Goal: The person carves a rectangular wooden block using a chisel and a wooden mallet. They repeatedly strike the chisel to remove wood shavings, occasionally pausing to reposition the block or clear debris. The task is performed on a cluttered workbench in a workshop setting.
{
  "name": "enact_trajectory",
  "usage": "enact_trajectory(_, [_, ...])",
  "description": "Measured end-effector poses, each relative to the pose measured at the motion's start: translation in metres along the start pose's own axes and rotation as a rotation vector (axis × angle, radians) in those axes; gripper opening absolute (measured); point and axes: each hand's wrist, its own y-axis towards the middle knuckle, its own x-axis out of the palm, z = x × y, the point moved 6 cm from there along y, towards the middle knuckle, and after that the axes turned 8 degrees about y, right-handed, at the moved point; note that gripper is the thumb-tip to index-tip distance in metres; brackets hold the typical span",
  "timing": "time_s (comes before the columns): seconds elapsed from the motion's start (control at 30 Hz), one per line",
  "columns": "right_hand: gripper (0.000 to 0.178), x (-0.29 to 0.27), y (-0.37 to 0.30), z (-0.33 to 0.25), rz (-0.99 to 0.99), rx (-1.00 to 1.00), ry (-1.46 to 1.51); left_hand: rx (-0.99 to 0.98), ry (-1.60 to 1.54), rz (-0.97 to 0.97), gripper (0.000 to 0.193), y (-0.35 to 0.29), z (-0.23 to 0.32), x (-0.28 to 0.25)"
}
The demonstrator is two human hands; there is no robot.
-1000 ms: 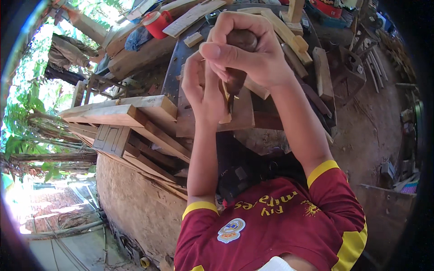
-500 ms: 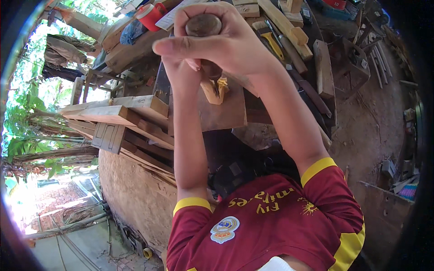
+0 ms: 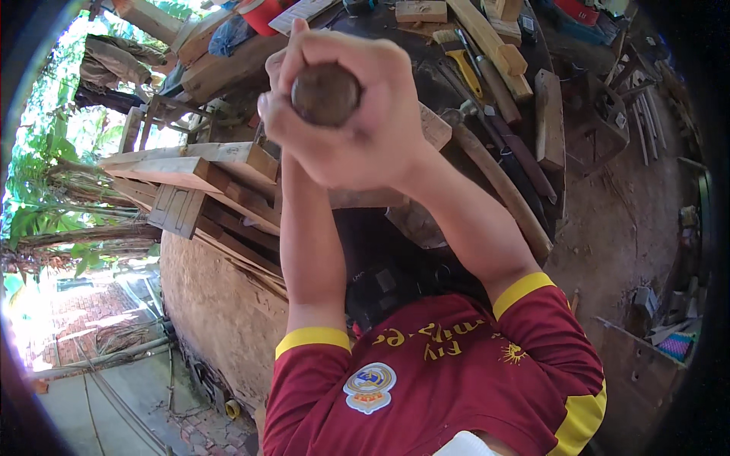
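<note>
My right hand (image 3: 372, 114) is closed round the wooden handle of a chisel (image 3: 327, 94), whose round butt points up at me. The blade and the spot it works on are hidden below my fists. My left hand (image 3: 275, 67) is mostly covered by the right one; its visible fingers curl in at the left, against the same handle. Just right of the hands, part of a pale wood piece (image 3: 435, 128) shows on the bench. A hammer (image 3: 498, 178) with a long curved wooden handle lies beside my right forearm.
Timber boards (image 3: 190, 171) stick out on the left. Across the bench's right lie a yellow-handled brush (image 3: 465, 70), long tools (image 3: 525, 156) and wood blocks (image 3: 549, 114). A red container (image 3: 258, 15) and blue plastic bag (image 3: 228, 36) are at the far left.
My hands and the chisel have come lower and nearer to me, with the handle's butt tipped toward my view. The blade and wood shavings are now covered. The hammer has come into sight.
</note>
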Motion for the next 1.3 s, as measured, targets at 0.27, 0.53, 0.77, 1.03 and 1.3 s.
enact_trajectory(0.27, [0.016,-0.017,-0.004,-0.029,-0.031,0.034,-0.057,0.069,0.026,0.074,0.048,0.010,-0.015,0.006])
enact_trajectory(0.53, [0.014,-0.009,0.013,0.004,0.020,0.248,-0.022,0.158,-0.193,0.032,0.030,-0.003,-0.012,-0.003])
enact_trajectory(0.77, [0.020,-0.019,0.034,0.031,0.066,0.216,-0.043,0.306,-0.098,0.098,0.024,-0.013,-0.006,-0.003])
enact_trajectory(1.03, [0.020,-0.036,0.013,0.022,0.080,0.334,0.287,0.268,0.015,0.060,0.023,-0.021,0.000,0.005])
enact_trajectory(1.3, [0.021,-0.050,-0.003,0.003,0.178,0.329,0.308,0.298,0.028,-0.010,0.023,-0.023,0.007,0.019])
